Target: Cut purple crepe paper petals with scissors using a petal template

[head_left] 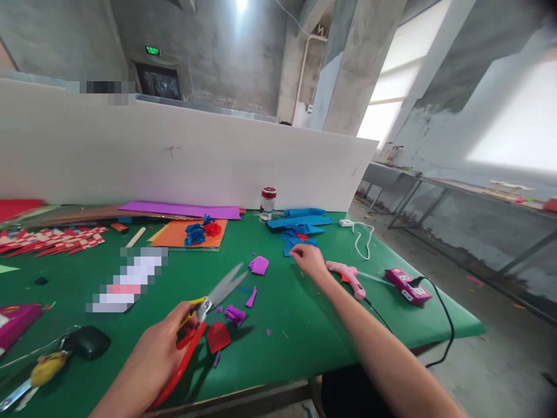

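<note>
My left hand (153, 348) is closed on the scissors (209, 303), which have red and yellow handles. Their blades are slightly apart and point away over the green table. My right hand (308, 259) is stretched forward, fingertips pinched together, beside blue crepe paper pieces (301, 229). Whether anything is between those fingertips I cannot make out. Below the blades lie a crumpled purple paper piece (235, 314) and a red paper petal (218, 338). A folded purple paper piece (259, 265) lies between the two hands. A pink glue gun (348, 277) rests right of my right wrist.
A lidded jar (268, 204) stands by the white partition (209, 157). Blue and red paper flowers (195, 233) lie on orange sheets (183, 237). A corded power strip (408, 286) and white cable (365, 241) are on the right, keys with a black fob (89, 342) at left.
</note>
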Demonstrator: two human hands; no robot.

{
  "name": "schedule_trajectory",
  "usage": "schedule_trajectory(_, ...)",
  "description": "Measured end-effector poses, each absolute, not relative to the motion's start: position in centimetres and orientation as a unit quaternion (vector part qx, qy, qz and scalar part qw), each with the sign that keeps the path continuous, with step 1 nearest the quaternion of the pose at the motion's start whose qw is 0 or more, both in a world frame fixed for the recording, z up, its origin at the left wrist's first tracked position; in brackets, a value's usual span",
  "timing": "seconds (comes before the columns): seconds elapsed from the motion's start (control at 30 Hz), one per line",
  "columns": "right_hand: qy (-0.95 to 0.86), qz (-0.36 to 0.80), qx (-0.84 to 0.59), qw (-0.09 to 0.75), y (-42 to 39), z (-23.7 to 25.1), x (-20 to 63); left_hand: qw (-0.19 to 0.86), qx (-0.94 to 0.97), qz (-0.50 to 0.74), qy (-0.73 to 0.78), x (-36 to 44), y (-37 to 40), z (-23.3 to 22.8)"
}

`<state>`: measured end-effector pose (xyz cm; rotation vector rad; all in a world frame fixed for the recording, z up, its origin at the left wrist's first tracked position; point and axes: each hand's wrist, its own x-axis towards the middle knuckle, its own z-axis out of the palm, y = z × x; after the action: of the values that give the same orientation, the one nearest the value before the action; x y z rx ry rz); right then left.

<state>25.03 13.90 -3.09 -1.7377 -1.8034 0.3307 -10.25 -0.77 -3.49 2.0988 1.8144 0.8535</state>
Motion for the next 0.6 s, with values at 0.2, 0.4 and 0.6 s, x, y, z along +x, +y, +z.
schedule_trajectory(0.2,-0.59,0.13,-0.757,0.249,18.0,-1.6,35.0,0.088,0.781,0.154,0.599,-7.6,0.1,-3.7)
schedule_trajectory(0.4,-0.603,0.163,-0.754,0.203,20.4,-1.6,36.0,0.133,0.785,0.179,0.579,-7.2,0.3,-3.4)
schedule_trajectory(0.6,-0.613,0.174,-0.755,0.156,20.1,-1.6,36.2,0.102,0.763,0.175,0.613,-7.4,4.1,0.8)
